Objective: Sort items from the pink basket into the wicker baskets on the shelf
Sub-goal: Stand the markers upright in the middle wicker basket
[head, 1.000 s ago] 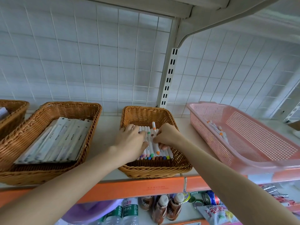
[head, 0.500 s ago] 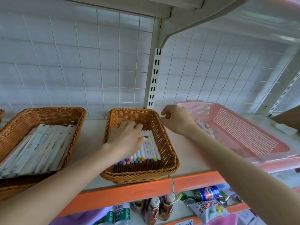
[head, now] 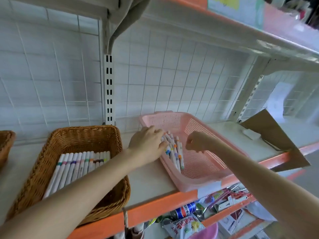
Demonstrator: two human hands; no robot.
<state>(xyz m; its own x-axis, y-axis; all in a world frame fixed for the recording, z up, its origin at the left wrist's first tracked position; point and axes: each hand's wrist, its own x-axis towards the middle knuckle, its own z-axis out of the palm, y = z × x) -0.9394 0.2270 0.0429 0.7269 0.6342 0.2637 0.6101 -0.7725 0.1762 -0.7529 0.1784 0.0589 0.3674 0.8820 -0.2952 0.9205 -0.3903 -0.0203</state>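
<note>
Head view: left hand (head: pixel 146 144) touches markers (head: pixel 177 156) in pink basket (head: pixel 165 120).

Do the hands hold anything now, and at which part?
Left hand touches the markers at their far ends; no grip visible. Right hand, curled, seems empty.

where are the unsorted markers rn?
Head view, right of centre: the white colour-capped markers lie in the pink perforated plastic basket, between the left hand and right hand.
</note>
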